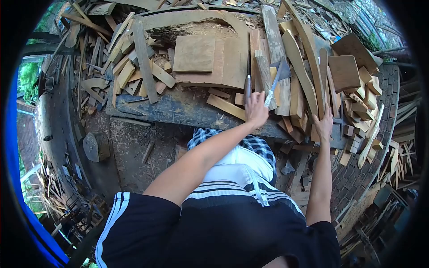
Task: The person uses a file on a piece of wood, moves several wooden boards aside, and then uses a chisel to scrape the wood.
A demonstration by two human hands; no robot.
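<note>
My left hand (pixel 257 110) is over the front of the bench, fingers partly stretched out and nothing plainly gripped. Just above its fingertips lies a long dark file (pixel 248 85) with a grey handle. To the right of those fingers a thin bluish tool with a white-wrapped grip (pixel 269 98) rests across wood pieces. My right hand (pixel 323 125) has its thumb and fingers around the near end of a long curved wooden strip (pixel 308 44); its fingertips are partly hidden among the strips. A flat wooden board (pixel 195 53) lies on a thick block (pixel 230 67) left of the file.
The worn dark bench (pixel 178 111) spans the front. Wood offcuts (pixel 127 73) are heaped at its left, and small blocks (pixel 357 107) crowd its right end. Brown boards (pixel 343 73) lean there. A stump-like block (pixel 96 146) stands on the ground at left.
</note>
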